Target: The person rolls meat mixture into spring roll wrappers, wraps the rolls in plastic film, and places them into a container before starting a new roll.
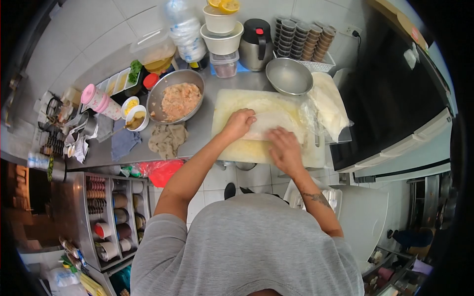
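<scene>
A thin, pale sheet of dough (274,120) lies on the yellowish cutting board (224,101). At the sheet's left edge is my left hand (240,123), its fingers curled and pinched on the dough. My right hand (285,148) is spread over the sheet's lower edge, its fingers blurred by motion. To the left of the board stands a metal bowl (200,81) with a pinkish ground mixture (181,101). An empty-looking metal bowl (289,76) stands at the board's upper right, beside a large pale dough piece (328,101) partly in plastic.
Behind the board are a steel jug (256,44), stacked white tubs (221,42) and stacked lidded cups (306,42). A brown cloth (168,140) and a blue cloth (125,143) lie at the left front. A dark appliance (385,93) stands at the right.
</scene>
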{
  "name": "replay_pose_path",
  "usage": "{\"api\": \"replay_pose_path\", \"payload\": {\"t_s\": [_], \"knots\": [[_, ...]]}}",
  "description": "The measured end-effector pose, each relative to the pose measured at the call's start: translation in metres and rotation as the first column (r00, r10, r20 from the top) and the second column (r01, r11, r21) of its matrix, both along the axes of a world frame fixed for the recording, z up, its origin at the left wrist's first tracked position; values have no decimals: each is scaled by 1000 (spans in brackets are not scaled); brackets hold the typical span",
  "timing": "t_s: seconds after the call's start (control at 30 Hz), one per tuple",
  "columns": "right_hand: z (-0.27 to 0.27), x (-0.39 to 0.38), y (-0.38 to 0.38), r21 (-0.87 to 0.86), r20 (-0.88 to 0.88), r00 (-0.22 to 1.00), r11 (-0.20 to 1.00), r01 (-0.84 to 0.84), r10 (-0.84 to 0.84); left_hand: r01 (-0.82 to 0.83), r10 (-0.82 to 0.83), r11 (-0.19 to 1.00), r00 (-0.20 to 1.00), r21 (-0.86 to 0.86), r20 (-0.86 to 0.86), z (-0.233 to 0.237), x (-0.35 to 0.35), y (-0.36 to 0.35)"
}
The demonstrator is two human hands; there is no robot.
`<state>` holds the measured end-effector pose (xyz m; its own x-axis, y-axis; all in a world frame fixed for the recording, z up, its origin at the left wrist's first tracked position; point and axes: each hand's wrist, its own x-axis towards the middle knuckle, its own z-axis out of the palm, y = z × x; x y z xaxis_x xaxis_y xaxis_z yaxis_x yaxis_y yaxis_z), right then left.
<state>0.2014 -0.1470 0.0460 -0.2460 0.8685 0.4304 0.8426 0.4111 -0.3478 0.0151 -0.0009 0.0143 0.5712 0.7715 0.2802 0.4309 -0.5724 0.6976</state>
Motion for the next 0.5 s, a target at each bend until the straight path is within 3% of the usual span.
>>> {"api": "replay_pose_path", "payload": {"t_s": [0.03, 0.13, 0.23, 0.33, 0.4, 0.5], "knots": [[-7, -4, 1, -13, 40, 999, 1000, 11, -10, -1, 1, 1000, 1000, 2, -16, 0, 1, 1], [-25, -6, 10, -51, 137, 990, 998, 22, -15, -172, 226, 921, 967, 350, -119, 5, -2, -6], [-30, -4, 14, -115, 160, 987, 993, 21, -2, -61, 110, 928, 987, 367, -114, 19, -10, -31], [-28, 0, 18, -185, 156, 988, 982, 27, 2, 93, 18, 913, 964, 397, -267, 4, -21, -66], [-22, -5, 20, -226, 131, 991, 974, 33, -3, 88, 39, 897, 960, 433, -277, 4, -24, -68], [-24, -16, 25, 0, 119, 990, 997, 76, -75, 95, 12, 914, 965, 395, -262, 11, -14, -64]]}}
